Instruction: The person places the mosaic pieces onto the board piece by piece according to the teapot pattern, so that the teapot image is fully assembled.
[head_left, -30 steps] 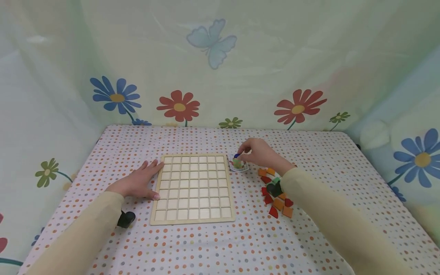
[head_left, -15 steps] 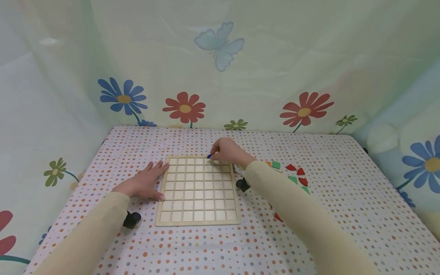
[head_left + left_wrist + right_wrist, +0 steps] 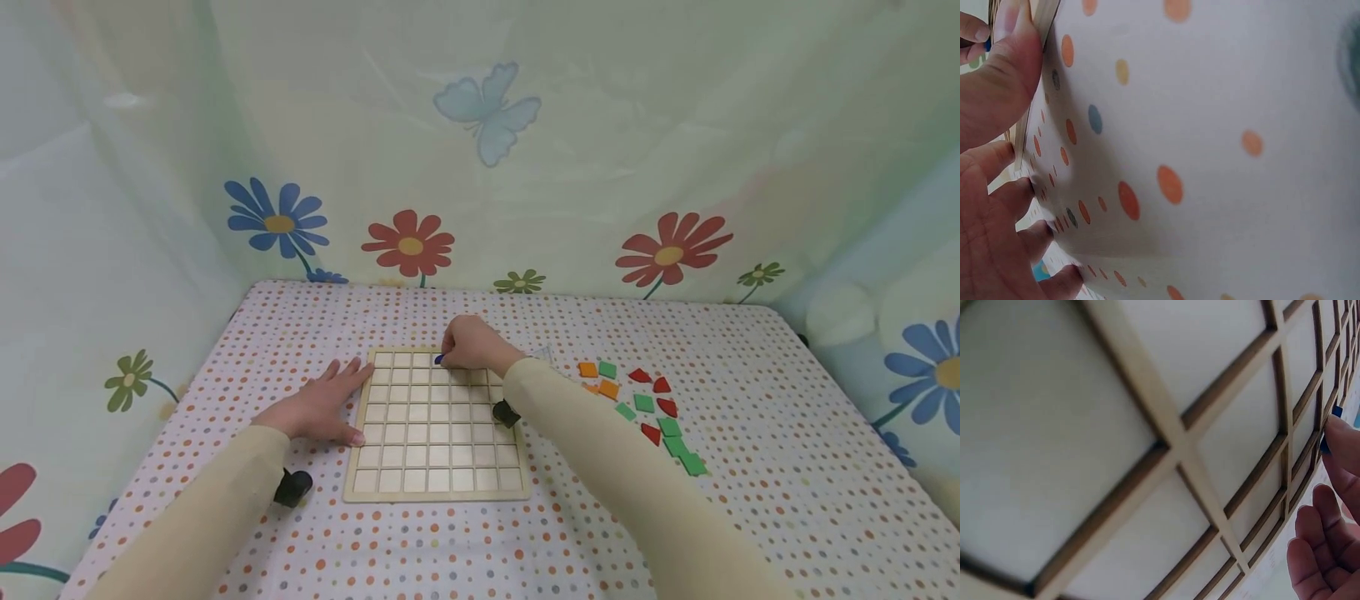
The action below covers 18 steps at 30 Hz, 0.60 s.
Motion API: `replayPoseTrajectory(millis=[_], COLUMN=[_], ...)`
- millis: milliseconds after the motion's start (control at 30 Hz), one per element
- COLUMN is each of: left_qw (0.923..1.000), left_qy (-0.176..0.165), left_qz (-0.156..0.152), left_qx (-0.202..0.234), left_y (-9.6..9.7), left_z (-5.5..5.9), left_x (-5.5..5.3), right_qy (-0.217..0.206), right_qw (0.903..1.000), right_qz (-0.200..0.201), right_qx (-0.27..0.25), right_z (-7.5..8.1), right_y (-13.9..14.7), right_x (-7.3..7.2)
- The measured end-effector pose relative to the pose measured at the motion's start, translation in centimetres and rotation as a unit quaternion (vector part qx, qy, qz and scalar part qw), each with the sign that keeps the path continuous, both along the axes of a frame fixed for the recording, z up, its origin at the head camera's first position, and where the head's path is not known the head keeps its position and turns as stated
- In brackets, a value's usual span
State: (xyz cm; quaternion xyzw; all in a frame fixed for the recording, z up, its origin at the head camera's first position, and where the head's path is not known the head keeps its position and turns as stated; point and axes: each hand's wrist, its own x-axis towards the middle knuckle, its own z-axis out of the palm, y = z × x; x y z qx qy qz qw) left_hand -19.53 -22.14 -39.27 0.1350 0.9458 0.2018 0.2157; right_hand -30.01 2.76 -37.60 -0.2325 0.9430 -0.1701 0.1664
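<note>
A square wooden board [image 3: 435, 497] divided into a grid of shallow cells lies on the table. My left hand [image 3: 318, 408] rests at its left edge, fingers spread and straight, the thumb [image 3: 1010, 69] on the rim. Between thumb and forefinger my right hand [image 3: 472, 343] pinches a small blue piece [image 3: 438, 359], held over the top row near the far rim. In the right wrist view the blue piece [image 3: 1337, 411] shows only in part past the thumb, so its full shape is hidden. The other right fingers are curled beside it.
Right of the board several flat pieces lie loose: orange squares [image 3: 587, 369], green squares [image 3: 643, 403] and red rounded wedges [image 3: 651, 433]. A clear dish [image 3: 542, 356] is partly hidden behind the right sleeve. A dotted cloth [image 3: 420, 550] covers the table.
My right hand has carried the blue piece left from the clear dish to over the board's top row. The left hand has stayed at the board's edge, and the view has shifted slightly.
</note>
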Motion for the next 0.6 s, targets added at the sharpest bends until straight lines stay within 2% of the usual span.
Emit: replayPoseTrajectory(millis=[433,600], left_qw=[1.0,1.0], left_qy=[0.006,0.006], left_qz=[-0.004,-0.001], left_qx=[-0.003,-0.004], left_y=[0.2,0.22], left_z=[0.4,0.49], left_x=[0.14,0.2], right_qy=[-0.018,-0.016], right_qw=[0.9998,0.9998], right_qz=[-0.005,0.01], right_qx=[0.001,0.005], right_z=[0.75,0.64], right_y=[-0.1,-0.38], right_x=[0.35,0.3])
